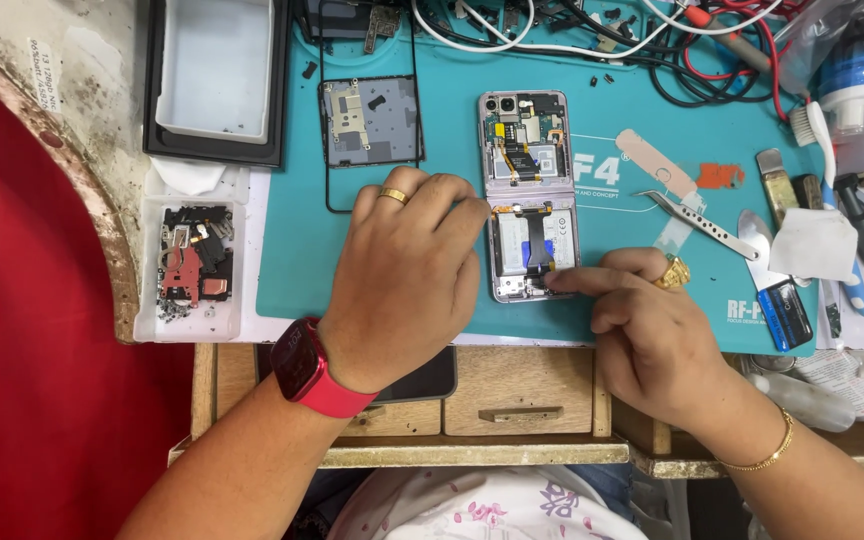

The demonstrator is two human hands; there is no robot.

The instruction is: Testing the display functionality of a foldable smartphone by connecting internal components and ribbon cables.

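Both hands flat against opened phone

A teal mat lies under the silver-edged phone. Left of the mat, a white tray holds red and black parts. The left hand has a red watch and gold ring.

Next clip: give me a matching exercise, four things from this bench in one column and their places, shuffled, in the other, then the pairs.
Things:
1. opened phone
2. tweezers
3. parts tray
4. watch

Places:
A. on the left wrist
B. left of the mat, holding small parts
C. on the mat, right of the phone
D. between the left hand and right hand

Pairs: 1-D, 2-C, 3-B, 4-A
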